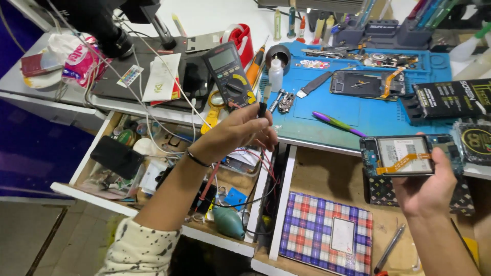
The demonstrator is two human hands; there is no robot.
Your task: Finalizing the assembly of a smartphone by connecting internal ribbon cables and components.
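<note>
My left hand [240, 132] is closed around a black multimeter probe [263, 106], its tip pointing up, with red and black leads [258, 168] trailing down over an open drawer. Just behind it a dark digital multimeter [230, 71] with a yellow dial ring leans on the bench. My right hand [427, 186] holds an opened phone [406, 155] flat, back side up, showing its battery, circuit board and an orange flex cable. The phone hovers at the front edge of a blue work mat [327, 110].
Another opened phone frame [365, 83], a purple tool [337, 122], a small white bottle [276, 74], screws and tweezers lie on the mat. Two drawers stand open below: the left holds a black phone [116, 156] and clutter, the right a plaid cloth [325, 232].
</note>
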